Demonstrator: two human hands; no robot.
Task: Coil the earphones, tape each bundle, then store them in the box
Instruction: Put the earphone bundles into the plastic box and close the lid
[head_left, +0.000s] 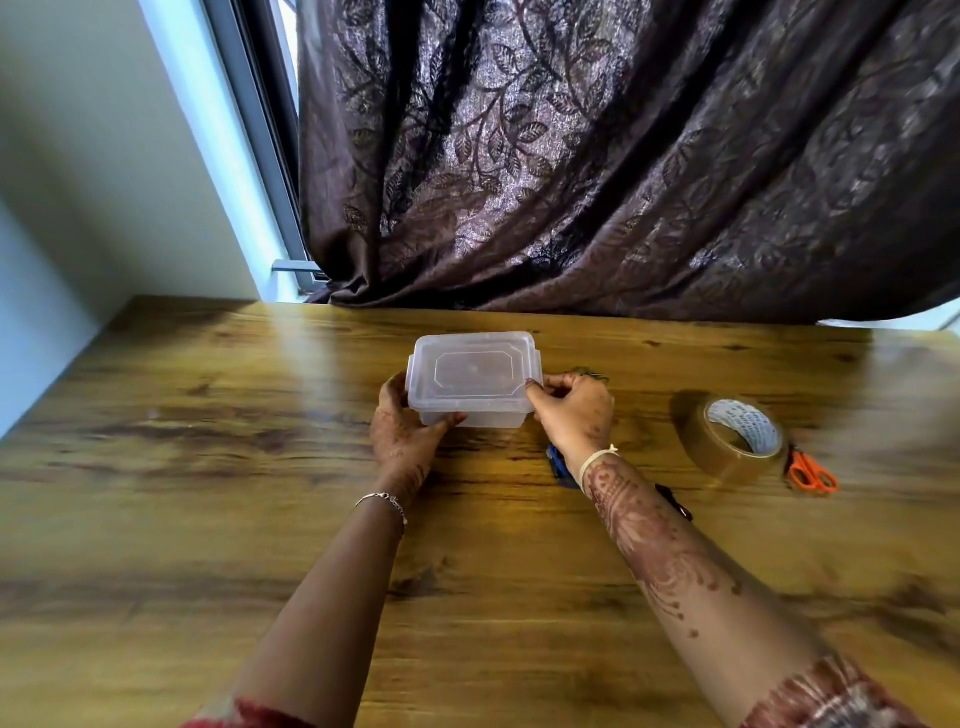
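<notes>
Translucent plastic forms the box (475, 376), which is held at both short ends. The left hand (402, 428) is wrapped round the left end, with its thumb laid along the front wall under the rim and its fingers hidden behind the box. The right hand (574, 410) is closed on the right end, the thumb set against the near right corner and the fingers curled in at the side. The lid (470, 364) is seated on the box, and no contents can be made out through it. The box appears to rest on the wooden table (208, 467), about midway along its width and closer to the far edge than to the near one.

Blue earphones (558, 465) are seen on the table just under the right wrist, largely covered by it. A small black item (675, 504), too hidden to be identified, is glimpsed beside the right forearm, and a thin dark wire (589, 373) shows just beyond the right hand.

A roll of brown packing tape (698, 441) is laid flat towards the right edge of the table, well apart from the box. Orange-handled scissors (813, 475) are placed just beside the roll, on its right. A dark leaf-patterned curtain (623, 182) is draped down to the far edge of the table.
</notes>
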